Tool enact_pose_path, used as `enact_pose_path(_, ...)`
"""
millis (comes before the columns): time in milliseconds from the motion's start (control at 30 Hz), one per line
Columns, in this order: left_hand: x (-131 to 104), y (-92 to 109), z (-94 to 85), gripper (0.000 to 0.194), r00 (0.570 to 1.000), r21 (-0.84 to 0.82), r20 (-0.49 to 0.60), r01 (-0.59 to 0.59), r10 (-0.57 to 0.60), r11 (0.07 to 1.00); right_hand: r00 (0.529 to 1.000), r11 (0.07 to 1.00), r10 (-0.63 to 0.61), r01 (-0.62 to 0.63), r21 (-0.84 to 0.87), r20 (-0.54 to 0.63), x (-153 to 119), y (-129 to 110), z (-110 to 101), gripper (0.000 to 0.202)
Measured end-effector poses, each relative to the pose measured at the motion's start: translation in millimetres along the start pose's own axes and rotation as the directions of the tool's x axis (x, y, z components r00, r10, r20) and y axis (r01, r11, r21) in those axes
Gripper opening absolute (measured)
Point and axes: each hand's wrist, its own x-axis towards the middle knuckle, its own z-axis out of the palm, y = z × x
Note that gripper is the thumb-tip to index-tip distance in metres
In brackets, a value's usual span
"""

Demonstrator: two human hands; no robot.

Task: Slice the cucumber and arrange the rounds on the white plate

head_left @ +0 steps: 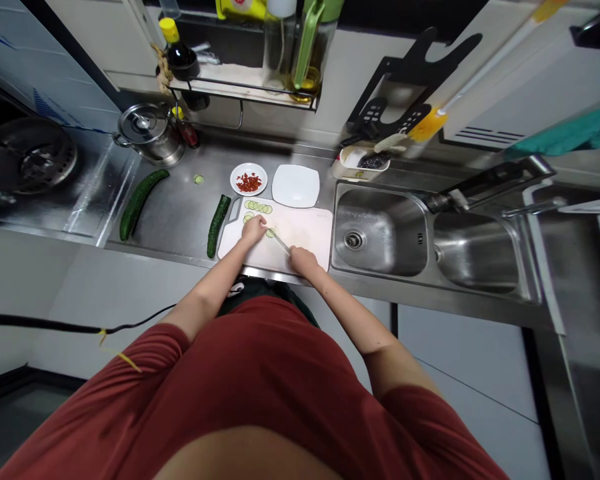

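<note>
My right hand (pixel 304 260) is wrapped round the handle of a knife (pixel 282 243), whose blade slants up and left over the white cutting board (pixel 305 230). My left hand (pixel 254 230) rests over the board's left part with its fingers drawn together; what they hold is too small to make out. By the knife tip lies a cucumber slice (pixel 271 233). A row of overlapping cucumber slices (pixel 259 207) lies along the board's far edge, with more beside my left fingers. Just left of the board is a cucumber piece (pixel 219 225) with a cut end.
Behind the board stand a plate of chopped red pieces (pixel 249 180) and a white square plate (pixel 295 185). A whole cucumber (pixel 141 203) lies farther left, near a steel pot (pixel 153 133). The double sink (pixel 380 230) is at right; a bottle shelf (pixel 240 91) hangs above.
</note>
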Motion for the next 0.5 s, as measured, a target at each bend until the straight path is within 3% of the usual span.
enact_pose_path(333,-2,1,1.4,0.017,1.000,0.007,0.002,0.005,-0.005,1.000,1.000,1.000,0.017,-0.018,-0.018,-0.005,-4,0,0,0.027)
enact_pose_path(500,-13,4,2.6,0.020,0.997,0.083,-0.042,-0.060,0.064,0.995,0.999,0.999,0.037,-0.037,-0.004,0.016,-17,9,6,0.025)
